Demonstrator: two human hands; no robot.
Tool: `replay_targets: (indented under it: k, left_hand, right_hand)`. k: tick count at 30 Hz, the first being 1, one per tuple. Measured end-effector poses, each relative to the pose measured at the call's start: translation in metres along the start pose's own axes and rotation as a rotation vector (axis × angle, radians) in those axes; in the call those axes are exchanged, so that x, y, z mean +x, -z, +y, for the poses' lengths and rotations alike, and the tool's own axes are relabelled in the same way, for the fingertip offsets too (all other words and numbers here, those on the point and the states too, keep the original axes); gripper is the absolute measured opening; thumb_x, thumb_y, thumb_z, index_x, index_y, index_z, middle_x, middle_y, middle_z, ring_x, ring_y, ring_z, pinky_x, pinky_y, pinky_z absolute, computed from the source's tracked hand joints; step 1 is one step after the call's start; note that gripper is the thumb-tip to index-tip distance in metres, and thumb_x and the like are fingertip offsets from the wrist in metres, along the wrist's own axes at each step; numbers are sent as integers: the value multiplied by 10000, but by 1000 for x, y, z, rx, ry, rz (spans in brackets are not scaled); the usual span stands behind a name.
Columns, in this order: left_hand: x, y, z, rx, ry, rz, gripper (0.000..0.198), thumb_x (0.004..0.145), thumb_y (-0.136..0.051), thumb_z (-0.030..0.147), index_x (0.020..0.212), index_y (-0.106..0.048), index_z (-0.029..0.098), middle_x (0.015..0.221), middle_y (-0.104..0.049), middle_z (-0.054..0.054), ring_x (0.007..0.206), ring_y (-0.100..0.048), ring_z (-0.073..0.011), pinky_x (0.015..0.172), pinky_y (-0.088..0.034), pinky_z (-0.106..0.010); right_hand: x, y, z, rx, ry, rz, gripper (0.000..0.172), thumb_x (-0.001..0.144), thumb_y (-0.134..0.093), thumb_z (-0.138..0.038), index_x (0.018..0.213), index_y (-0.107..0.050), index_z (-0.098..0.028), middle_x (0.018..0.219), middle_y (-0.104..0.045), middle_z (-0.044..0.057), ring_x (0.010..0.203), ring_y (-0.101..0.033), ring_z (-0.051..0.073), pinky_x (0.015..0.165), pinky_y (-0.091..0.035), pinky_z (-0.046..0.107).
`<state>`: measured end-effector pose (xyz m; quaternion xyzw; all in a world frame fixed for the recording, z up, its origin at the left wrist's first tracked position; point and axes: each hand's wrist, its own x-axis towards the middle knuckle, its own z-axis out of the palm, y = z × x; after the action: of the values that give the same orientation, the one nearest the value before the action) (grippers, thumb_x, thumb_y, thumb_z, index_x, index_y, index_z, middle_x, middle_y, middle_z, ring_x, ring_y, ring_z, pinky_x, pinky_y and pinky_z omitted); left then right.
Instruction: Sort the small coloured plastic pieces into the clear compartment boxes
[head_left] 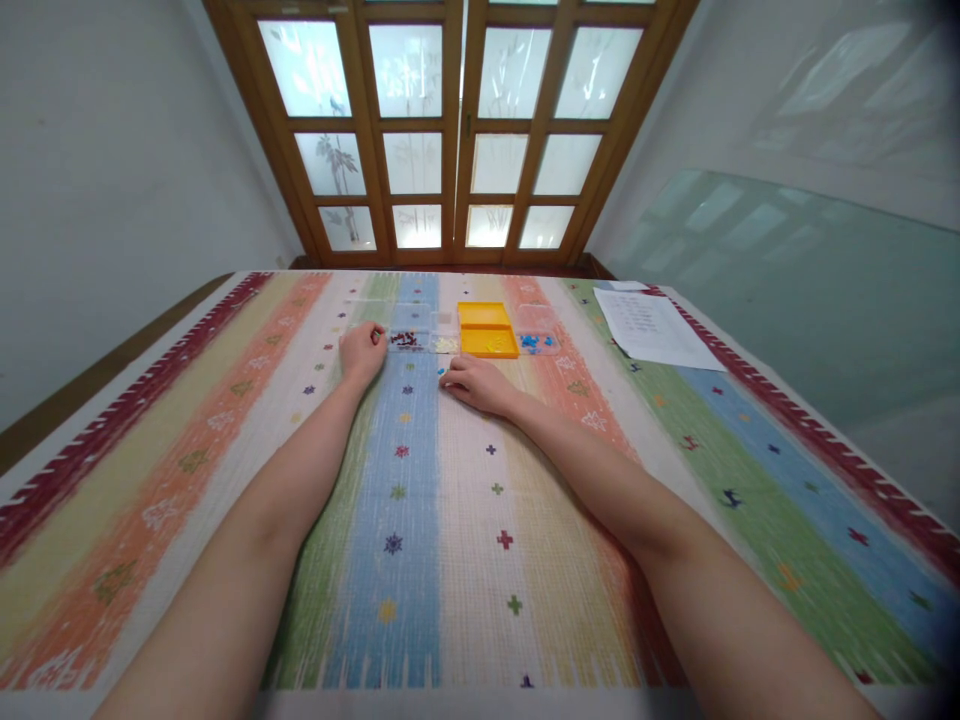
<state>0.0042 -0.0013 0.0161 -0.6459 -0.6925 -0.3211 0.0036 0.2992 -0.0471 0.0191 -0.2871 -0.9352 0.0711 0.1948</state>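
Observation:
My left hand [362, 352] rests beside a clear box of small dark red pieces [406, 340]. Its fingers are curled together, and whatever they hold is too small to make out. Just in front of a yellow open case [489, 343], my right hand [478, 384] lies low over the cloth with its fingers pinched. A tiny blue piece [441, 372] shows at those fingertips. Between the dark pieces and the yellow case stands a clear box with whitish pieces [444, 344]. Blue pieces [532, 342] lie in another clear box to the right. Small yellow pieces are in the yellow case.
A striped, patterned cloth [420, 600] covers the table. Printed white sheets [656, 325] lie at the far right. Beyond the table are wooden doors with frosted panes [442, 125], and a glass panel [787, 300] leans on the right wall.

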Motion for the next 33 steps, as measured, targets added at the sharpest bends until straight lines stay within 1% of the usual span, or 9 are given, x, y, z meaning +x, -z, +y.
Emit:
replay_targets:
  k: [4,7,10,13,17,21,24,27,33]
  left_hand:
    - [-8,-5,18,-40,-146,-79,218,924,-536,283,992,-733,219,912,-741,-69,881,-646,-241,818,-436,-346]
    - [-16,-9,32,-89,-286,-194,239,930,-541,296,1025,-745,217,954,-755,-77,880,-648,-238,816,-454,-343]
    - [-22,-12,43,-118,-420,-306,253,938,-541,311,1040,-756,223,953,-760,-65,869,-650,-226,803,-461,-332]
    - [-27,-15,48,-112,-496,-384,257,949,-538,331,1028,-763,235,922,-760,-49,838,-652,-213,771,-455,-316]
    - [-27,-17,48,-112,-520,-415,260,954,-544,348,1016,-768,229,904,-760,-51,823,-657,-212,755,-451,-314]
    - [-26,-16,46,-131,-521,-431,258,951,-543,329,1022,-768,226,928,-765,-50,853,-670,-212,766,-459,-312]
    - [-26,-16,46,-124,-513,-443,256,946,-543,327,1025,-767,231,904,-759,-44,825,-663,-208,746,-459,-310]
    - [-26,-17,47,-106,-512,-438,250,939,-546,324,1020,-767,239,882,-752,-41,816,-659,-212,732,-457,-313]
    - [-26,-16,49,-107,-513,-452,246,939,-548,310,1022,-767,233,881,-747,-48,804,-662,-227,725,-456,-330]
  right_hand:
    - [3,-6,2,-32,-30,48,165,1015,-601,-244,1028,-765,-242,999,-646,76,983,-550,232,844,-402,330]
    - [5,-8,1,-32,-67,73,167,1012,-591,-221,1015,-757,-214,1012,-660,91,992,-558,241,849,-415,342]
    - [7,-7,1,9,-69,63,152,997,-596,-194,988,-747,-199,1023,-673,99,1000,-567,245,879,-428,357]
    - [12,-3,7,73,-77,85,139,989,-595,-186,997,-733,-200,1030,-678,94,1005,-574,240,902,-434,357]
    - [27,1,26,113,-163,210,143,997,-575,-212,994,-717,-198,1020,-673,92,1002,-575,244,902,-437,354]
    - [49,-4,48,69,-247,310,141,973,-597,-219,950,-735,-205,1028,-651,101,1041,-554,270,936,-431,390]
    - [60,-10,60,33,-306,331,145,963,-613,-226,934,-754,-209,1018,-641,105,1035,-541,279,930,-423,404]
    - [64,-14,67,32,-329,332,148,957,-623,-223,920,-765,-213,981,-642,97,1007,-545,272,910,-422,393]
    - [51,-7,71,65,-305,325,176,966,-596,-225,944,-770,-208,938,-681,86,943,-576,250,870,-425,371]
